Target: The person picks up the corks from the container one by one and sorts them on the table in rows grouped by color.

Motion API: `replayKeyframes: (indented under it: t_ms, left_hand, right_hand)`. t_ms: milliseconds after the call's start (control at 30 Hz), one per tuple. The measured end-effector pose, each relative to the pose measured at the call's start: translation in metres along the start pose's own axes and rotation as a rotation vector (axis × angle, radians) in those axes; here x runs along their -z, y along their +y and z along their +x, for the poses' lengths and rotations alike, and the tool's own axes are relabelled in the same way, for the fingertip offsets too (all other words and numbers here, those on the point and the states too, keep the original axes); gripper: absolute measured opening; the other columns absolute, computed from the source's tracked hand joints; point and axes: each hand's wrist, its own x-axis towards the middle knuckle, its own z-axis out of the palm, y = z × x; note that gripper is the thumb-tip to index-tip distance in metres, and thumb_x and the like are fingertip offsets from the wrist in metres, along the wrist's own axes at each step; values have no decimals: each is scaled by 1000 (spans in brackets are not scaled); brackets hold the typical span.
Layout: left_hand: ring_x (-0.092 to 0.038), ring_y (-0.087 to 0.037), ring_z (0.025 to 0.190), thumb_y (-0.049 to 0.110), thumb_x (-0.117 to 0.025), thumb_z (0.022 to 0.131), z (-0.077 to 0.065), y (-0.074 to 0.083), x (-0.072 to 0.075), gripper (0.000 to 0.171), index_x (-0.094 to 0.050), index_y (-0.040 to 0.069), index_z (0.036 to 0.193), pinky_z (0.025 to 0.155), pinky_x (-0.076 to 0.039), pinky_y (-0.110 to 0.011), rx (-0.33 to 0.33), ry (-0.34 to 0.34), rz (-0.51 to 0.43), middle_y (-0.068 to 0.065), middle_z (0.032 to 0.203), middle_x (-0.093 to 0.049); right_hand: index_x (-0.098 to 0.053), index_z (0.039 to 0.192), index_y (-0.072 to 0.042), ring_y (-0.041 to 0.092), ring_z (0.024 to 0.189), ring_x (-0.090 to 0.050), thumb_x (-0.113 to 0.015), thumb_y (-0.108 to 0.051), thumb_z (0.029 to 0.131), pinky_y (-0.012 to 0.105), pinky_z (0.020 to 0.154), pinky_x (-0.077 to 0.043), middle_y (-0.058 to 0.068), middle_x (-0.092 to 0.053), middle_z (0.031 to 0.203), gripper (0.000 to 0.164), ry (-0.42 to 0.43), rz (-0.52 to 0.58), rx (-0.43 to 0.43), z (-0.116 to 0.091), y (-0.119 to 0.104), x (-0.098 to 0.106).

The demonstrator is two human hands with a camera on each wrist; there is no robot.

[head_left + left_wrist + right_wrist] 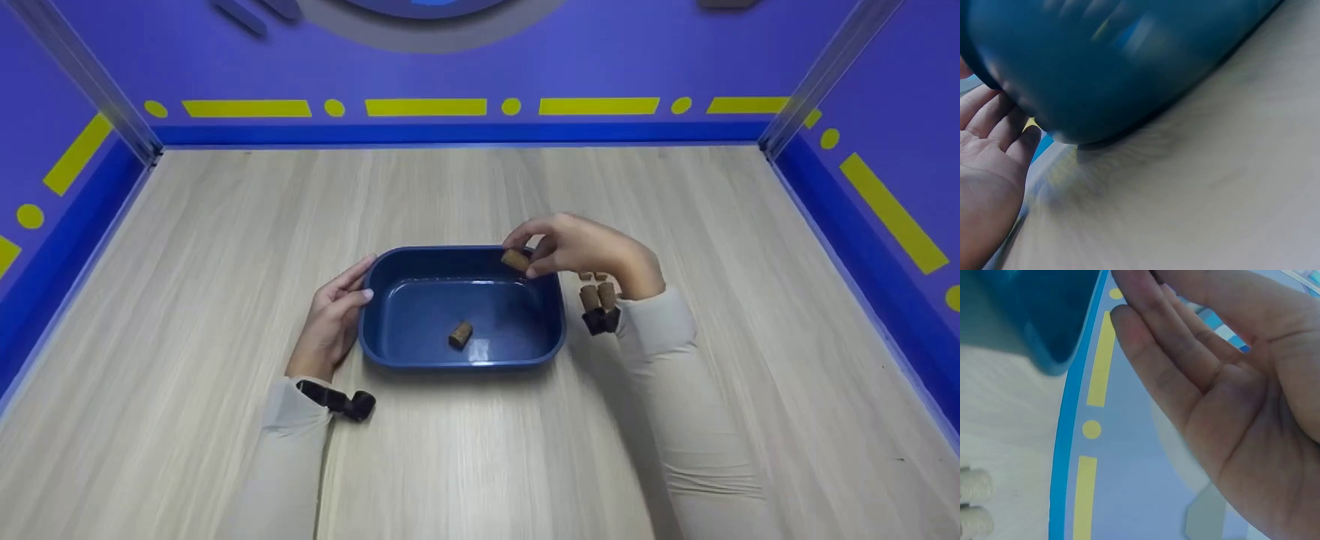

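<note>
In the head view a dark blue rectangular bin (463,365) stands on the table, one cork (460,334) lying on its floor. My right hand (581,244) pinches a second cork (515,260) between thumb and fingertips, over the bin's far right corner. From the right wrist this cork is out of sight; only the palm and fingers (1151,354) show beside the bin's corner. My left hand (330,322) rests against the bin's left end, thumb tip at the rim. In the left wrist view its fingers (999,121) lie nearly straight along the outer wall.
Several more corks (598,295) stand on the wooden table (465,465) right of the bin, partly covered by the right wrist and its black strap camera (600,321). Blue panels (465,75) with yellow marks wall the table at the back and sides.
</note>
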Motion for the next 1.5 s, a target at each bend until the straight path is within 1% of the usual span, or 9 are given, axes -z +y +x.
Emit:
replayKeyframes:
  t_ms: [133,333,533,667,867,1033,1267,1333,1500]
  left_hand:
    - [-54,-6,122,-14,-47,83,1,-1,1,60,-33,-14,141,101,-44,-19,-7,2,3,-8,135,-58]
    - [-53,-6,123,-14,-47,83,1,-1,2,60,-33,-14,141,102,-44,-20,-5,-9,-1,-11,140,-53]
    - [-54,-6,122,-15,-46,83,0,-1,2,59,-31,-16,141,102,-44,-20,-15,-17,-7,-10,138,-55]
    - [-54,-6,122,-14,-46,84,0,-1,2,59,-31,-15,141,101,-45,-20,-10,-22,-1,-9,137,-56]
    - [-54,-6,122,-13,-47,85,-1,0,1,59,-33,-12,142,101,-45,-20,18,2,33,-15,144,-48]
    - [-54,-6,123,-12,-48,85,0,1,1,59,-35,-12,142,101,-45,-20,19,14,51,-17,146,-45]
    - [-54,-6,122,-13,-48,85,0,0,2,59,-34,-13,142,101,-45,-20,7,10,39,-14,142,-51]
    - [-55,-6,122,-13,-48,85,0,0,2,59,-34,-13,142,101,-45,-20,3,7,31,-12,141,-53]
    - [-54,-6,122,-14,-46,84,0,0,1,59,-32,-14,142,101,-44,-20,-3,-6,13,-11,139,-55]
  right_hand:
    - [-63,125,-13,22,95,-70,-70,-4,84,33,76,-57,7,-64,121,42,48,4,-36,-8,8,2]
    - [-64,123,-17,17,84,-69,-72,-11,84,31,62,-54,6,-72,105,40,133,18,-70,-24,22,3]
    - [-66,120,-16,14,75,-65,-72,-9,84,30,66,-56,9,-72,97,38,223,69,-57,-41,41,2]
    - [-65,119,-12,13,84,-67,-72,-7,83,23,71,-54,8,-71,103,37,262,64,-63,-52,54,0]
    - [-66,116,-9,20,93,-65,-73,-4,82,21,78,-51,8,-65,112,35,315,17,-54,-68,78,-6]
    - [-67,117,-7,23,94,-64,-74,-6,81,20,81,-50,11,-65,113,36,334,21,-65,-78,93,-9]
    - [-64,121,-3,29,97,-64,-71,-2,83,37,85,-53,15,-65,116,39,332,8,-117,-89,104,-8]
    - [-63,121,0,30,99,-63,-69,2,82,35,85,-52,17,-64,117,39,328,0,-128,-91,107,-7]
    - [-64,118,1,30,101,-62,-71,2,80,19,79,-50,19,-62,120,38,300,-3,-176,-95,116,-6]
